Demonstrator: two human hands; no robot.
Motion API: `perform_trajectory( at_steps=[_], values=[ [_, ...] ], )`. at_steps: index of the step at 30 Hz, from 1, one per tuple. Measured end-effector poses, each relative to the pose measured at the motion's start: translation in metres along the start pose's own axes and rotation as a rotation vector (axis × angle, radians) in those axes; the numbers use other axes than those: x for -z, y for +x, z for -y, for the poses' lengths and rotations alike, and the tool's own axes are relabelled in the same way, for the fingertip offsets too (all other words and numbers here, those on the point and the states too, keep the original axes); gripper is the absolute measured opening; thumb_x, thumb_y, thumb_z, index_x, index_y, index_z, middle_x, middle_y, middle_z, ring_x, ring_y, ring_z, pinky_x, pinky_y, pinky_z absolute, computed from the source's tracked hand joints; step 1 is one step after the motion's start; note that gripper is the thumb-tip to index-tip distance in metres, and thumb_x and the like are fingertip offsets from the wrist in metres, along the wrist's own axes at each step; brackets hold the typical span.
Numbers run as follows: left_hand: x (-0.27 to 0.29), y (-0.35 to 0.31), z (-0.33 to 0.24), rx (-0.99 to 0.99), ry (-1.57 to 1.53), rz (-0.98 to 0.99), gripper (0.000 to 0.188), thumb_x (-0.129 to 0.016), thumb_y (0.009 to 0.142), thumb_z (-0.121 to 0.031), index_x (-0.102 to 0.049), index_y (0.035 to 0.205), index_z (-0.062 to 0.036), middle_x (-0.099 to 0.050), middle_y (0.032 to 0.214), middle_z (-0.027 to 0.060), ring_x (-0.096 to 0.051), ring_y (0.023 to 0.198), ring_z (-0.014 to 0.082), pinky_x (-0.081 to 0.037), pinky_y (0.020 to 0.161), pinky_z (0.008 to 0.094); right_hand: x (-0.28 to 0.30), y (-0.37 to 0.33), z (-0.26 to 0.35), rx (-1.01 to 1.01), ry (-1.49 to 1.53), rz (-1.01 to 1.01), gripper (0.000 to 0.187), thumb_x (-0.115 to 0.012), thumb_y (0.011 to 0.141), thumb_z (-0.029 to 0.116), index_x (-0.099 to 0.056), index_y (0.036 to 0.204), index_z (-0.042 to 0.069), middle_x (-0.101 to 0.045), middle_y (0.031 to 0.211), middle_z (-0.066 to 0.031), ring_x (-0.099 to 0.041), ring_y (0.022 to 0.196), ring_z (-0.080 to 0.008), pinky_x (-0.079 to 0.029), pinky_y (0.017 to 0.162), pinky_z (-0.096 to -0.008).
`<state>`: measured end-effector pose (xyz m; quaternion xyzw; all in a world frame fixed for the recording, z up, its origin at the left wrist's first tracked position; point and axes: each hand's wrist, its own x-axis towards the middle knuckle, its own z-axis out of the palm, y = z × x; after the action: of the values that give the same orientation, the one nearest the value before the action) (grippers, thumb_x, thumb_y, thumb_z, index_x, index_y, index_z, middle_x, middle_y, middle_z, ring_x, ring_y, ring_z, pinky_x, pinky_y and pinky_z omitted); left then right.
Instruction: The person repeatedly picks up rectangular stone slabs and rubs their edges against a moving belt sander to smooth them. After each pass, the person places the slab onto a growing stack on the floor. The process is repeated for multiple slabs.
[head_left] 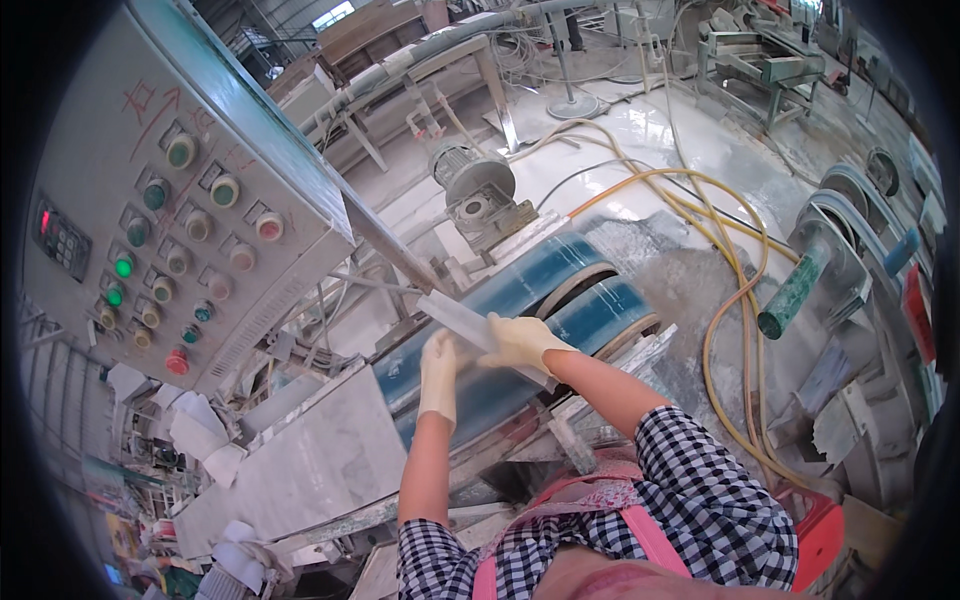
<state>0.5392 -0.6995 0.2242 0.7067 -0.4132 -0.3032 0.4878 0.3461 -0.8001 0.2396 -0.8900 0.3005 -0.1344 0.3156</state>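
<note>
Over the blue belts [545, 270], the pale strip [455, 316] slants far-left to near-right, the right hand [524, 343] gripping its middle; the left hand's [438, 368] grip, close beside, I can't tell.

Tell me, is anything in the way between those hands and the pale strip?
Nothing visible: the gloved right hand already holds the pale strip. The gloved left hand is close beside it, with no object seen between; blur hides whether it touches.
</note>
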Motion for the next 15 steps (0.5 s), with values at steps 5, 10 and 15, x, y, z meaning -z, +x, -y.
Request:
perform_trajectory(
  at_steps=[5,10,15],
  values=[
    [0.006,0.03,-0.034,-0.322,1.236,-0.083,0.064,-0.055,0.086,-0.009,-0.038,0.148,-0.0084,-0.051,0.141,0.017,-0.047,0.133,0.0336,-0.037,0.109,0.0434,0.002,0.006,0.012,-0.153,0.038,0.041,0.039,-0.065,0.079,0.026,-0.056,0.105,-0.001,-0.071,0.095,-0.0228,-0.07,0.088,-0.0373,-0.055,0.08,-0.0438],
    [-0.018,0.06,-0.055,-0.61,1.613,0.215,0.077,-0.066,0.076,-0.002,-0.041,0.147,-0.0139,-0.048,0.145,0.0128,-0.039,0.14,0.0292,-0.031,0.115,0.0419,0.001,0.008,0.016,-0.155,0.016,-0.031,0.031,-0.062,0.078,0.017,-0.059,0.103,-0.001,-0.071,0.094,-0.0234,-0.071,0.086,-0.0393,-0.055,0.08,-0.0447],
    [-0.019,0.064,-0.068,-0.559,1.555,0.305,0.03,-0.069,0.074,-0.007,-0.07,0.104,-0.0056,-0.066,0.112,0.0151,-0.058,0.118,0.0304,-0.037,0.11,0.0416,0.005,0.011,0.009,-0.091,0.052,0.021,0.036,-0.064,0.076,0.019,-0.06,0.105,-0.002,-0.071,0.09,-0.0245,-0.07,0.081,-0.0406,-0.056,0.077,-0.0453]
  ],
)
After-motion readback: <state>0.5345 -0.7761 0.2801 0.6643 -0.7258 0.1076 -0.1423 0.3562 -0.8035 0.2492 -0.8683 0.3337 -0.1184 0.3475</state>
